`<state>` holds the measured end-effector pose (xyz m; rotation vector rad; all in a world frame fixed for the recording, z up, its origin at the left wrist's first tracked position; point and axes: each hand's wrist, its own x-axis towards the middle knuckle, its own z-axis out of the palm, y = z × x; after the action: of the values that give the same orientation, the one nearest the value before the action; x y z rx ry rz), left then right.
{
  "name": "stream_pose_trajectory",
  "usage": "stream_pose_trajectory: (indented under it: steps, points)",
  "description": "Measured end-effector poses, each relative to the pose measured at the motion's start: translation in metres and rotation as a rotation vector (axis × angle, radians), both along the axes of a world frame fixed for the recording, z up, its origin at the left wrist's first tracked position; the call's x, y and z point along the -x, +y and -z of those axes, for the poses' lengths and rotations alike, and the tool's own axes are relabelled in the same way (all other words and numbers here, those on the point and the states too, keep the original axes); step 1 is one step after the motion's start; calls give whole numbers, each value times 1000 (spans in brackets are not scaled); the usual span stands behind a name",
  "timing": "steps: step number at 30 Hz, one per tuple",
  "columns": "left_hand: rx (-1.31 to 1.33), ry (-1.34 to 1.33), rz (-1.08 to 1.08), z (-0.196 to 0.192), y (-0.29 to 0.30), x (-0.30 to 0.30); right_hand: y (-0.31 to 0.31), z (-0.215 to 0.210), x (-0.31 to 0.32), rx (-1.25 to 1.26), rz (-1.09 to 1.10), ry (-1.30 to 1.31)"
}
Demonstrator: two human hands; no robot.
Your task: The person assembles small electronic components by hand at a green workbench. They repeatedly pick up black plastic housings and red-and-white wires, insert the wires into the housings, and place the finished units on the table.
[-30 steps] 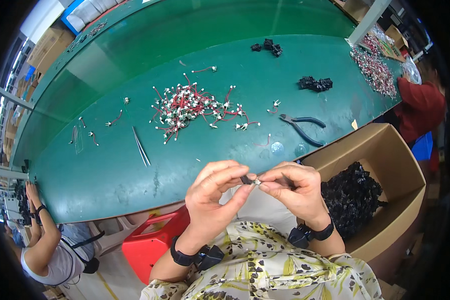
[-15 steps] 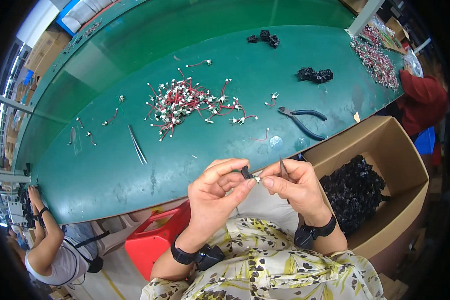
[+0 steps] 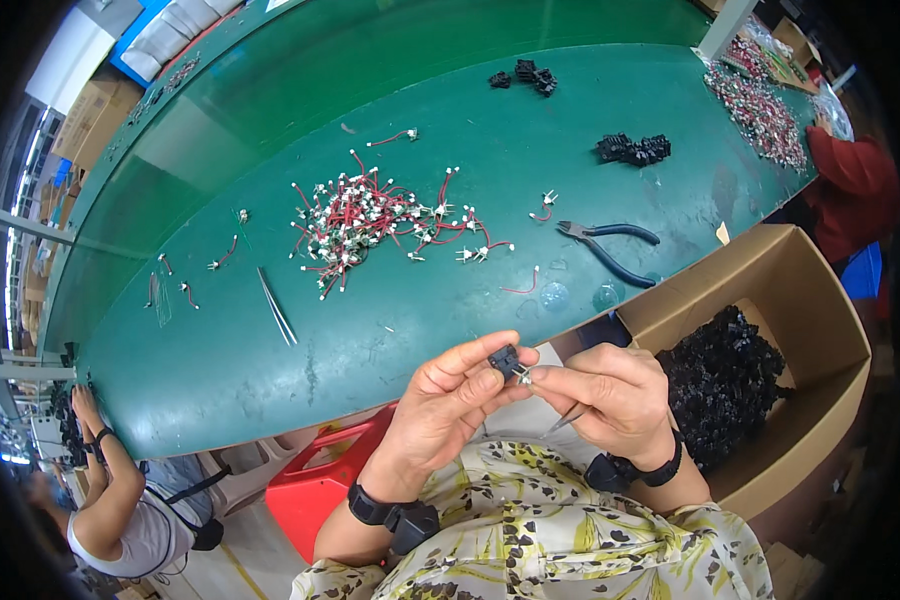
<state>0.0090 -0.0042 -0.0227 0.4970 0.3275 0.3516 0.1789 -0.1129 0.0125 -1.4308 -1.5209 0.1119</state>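
Between the thumb and fingers of my left hand (image 3: 435,415) is a small black plastic housing (image 3: 506,360). My right hand (image 3: 620,395) meets it from the other side, its thumb and forefinger pinching a tiny white connector with metal prongs (image 3: 524,376) at the edge of the housing. Whether the connector sits inside the housing, I cannot tell. A pair of tweezers (image 3: 566,418) is tucked in my right hand, tip pointing down. Beyond my hands, a pile of white connectors with red wires (image 3: 355,225) lies on the green table (image 3: 390,360).
Blue-handled cutters (image 3: 610,240) and another pair of tweezers (image 3: 277,308) lie on the table. Black housings are clustered (image 3: 634,150) farther back. A cardboard box (image 3: 810,440) of black parts stands at my right, a red stool (image 3: 320,475) at lower left. Co-workers sit at both sides.
Both hands have moved slightly down and right. The black housing has turned to show a broader face, and the tweezers in my right hand have swung from pointing up to pointing down.
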Motion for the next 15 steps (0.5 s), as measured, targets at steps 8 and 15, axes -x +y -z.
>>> stream_pose_trajectory:
  steps: [8, 15]
  points:
    - [-99, 64, 24, 3, 0, -1, 0, 5, -7, -2, -24, -132]
    - [-257, 117, 55, 3, 2, 3, 0, 8, -15, -8, -83, -192]
